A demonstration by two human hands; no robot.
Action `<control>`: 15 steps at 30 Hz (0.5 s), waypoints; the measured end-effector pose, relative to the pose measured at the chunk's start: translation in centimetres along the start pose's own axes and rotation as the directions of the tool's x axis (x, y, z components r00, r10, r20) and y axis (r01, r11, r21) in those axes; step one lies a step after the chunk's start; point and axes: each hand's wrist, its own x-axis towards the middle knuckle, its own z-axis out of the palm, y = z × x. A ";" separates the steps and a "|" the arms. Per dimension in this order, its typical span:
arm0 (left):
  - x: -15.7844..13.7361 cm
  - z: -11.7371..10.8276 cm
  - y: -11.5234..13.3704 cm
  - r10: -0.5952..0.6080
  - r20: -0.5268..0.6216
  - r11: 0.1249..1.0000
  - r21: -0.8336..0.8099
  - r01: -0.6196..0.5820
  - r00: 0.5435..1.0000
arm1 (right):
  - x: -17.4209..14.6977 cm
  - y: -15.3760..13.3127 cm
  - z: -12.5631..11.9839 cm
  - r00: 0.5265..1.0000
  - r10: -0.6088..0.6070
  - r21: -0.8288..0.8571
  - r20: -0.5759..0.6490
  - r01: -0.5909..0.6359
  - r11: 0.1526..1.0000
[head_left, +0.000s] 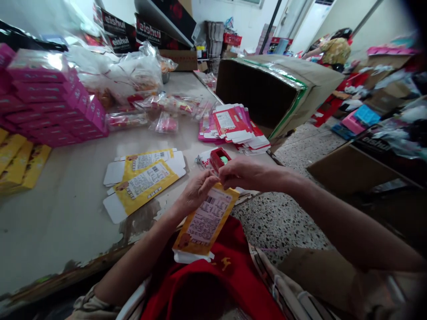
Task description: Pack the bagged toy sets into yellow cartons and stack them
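A yellow carton (208,218) with a white printed label tilts over my lap, its white flaps loose at the lower end. My left hand (197,190) grips its upper left edge, thumb on the front. My right hand (242,173) is closed at the carton's top end, fingers bent together; whether something small is pinched there is hidden. Just beyond my hands sits a red tape dispenser (218,158) with a green core. To the left, flat yellow cartons (147,184) with white flaps overlap on the table.
Pink boxes (53,98) are stacked at the left, above yellow boxes (23,162). Flat red and pink cartons (230,124) lie before a large open cardboard box (283,84). Bagged goods (133,73) line the back. A person (335,49) is at the far right.
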 end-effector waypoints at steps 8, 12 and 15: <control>-2.8 -1.8 0.1 -0.030 0.038 0.961 -0.276 0.039 0.999 | 3.7 -1.1 0.0 0.984 0.099 0.047 0.149 -0.108 0.993; -4.4 -3.3 0.3 -0.088 0.096 0.911 -0.396 0.119 0.992 | 5.8 -0.3 1.7 0.990 0.041 0.312 0.136 -0.082 0.946; -5.8 -5.6 1.0 -0.082 0.046 0.898 -0.431 0.094 0.996 | 9.0 -0.1 2.7 0.998 -0.044 0.310 0.052 0.025 0.950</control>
